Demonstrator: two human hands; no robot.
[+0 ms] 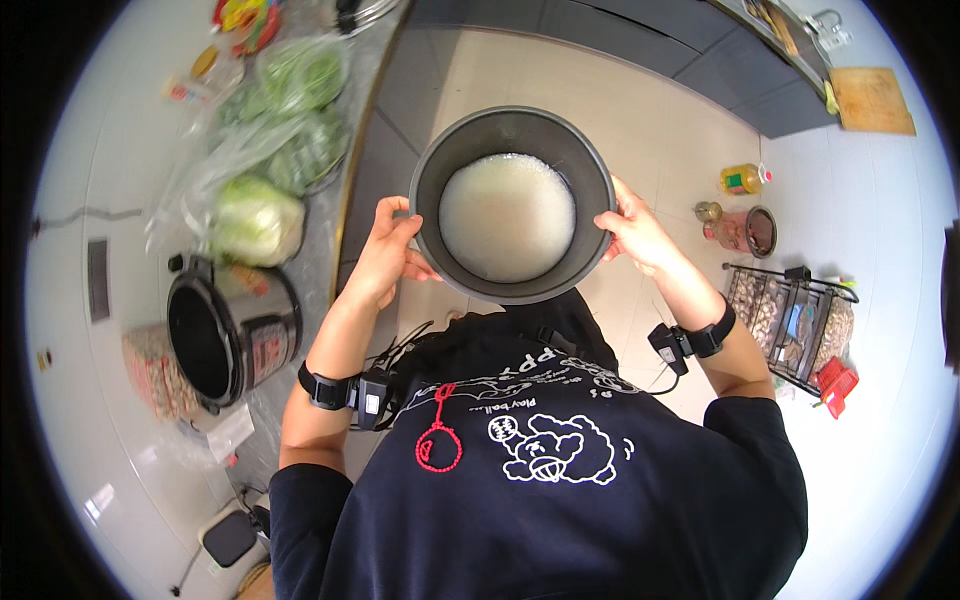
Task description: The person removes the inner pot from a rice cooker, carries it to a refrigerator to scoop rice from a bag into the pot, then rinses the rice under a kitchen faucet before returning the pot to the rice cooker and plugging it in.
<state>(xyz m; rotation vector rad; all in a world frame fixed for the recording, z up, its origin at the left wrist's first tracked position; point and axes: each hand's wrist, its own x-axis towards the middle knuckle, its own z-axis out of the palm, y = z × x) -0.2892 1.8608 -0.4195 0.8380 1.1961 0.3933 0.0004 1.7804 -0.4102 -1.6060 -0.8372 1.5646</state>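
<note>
Between my two hands I hold a dark grey inner cooking pot [514, 295] above the tiled floor. White rice under cloudy water [507, 217] covers its bottom. My left hand [394, 244] grips the pot's left rim, thumb on top and fingers beneath. On the opposite side, my right hand [631, 229] has its thumb at the rim and its fingers under the edge. An electric pressure cooker [259, 330] stands lidless on the counter to my left, and its dark interior shows.
On the grey stone counter [319, 225] lie a Chinese cabbage [255, 221] and bagged leafy greens [304, 75]. A wire rack [791, 322], an oil bottle [742, 180] and a pinkish container [742, 231] stand along the right wall. Dark cabinets [600, 34] run ahead, with a wooden cutting board [872, 100] beyond.
</note>
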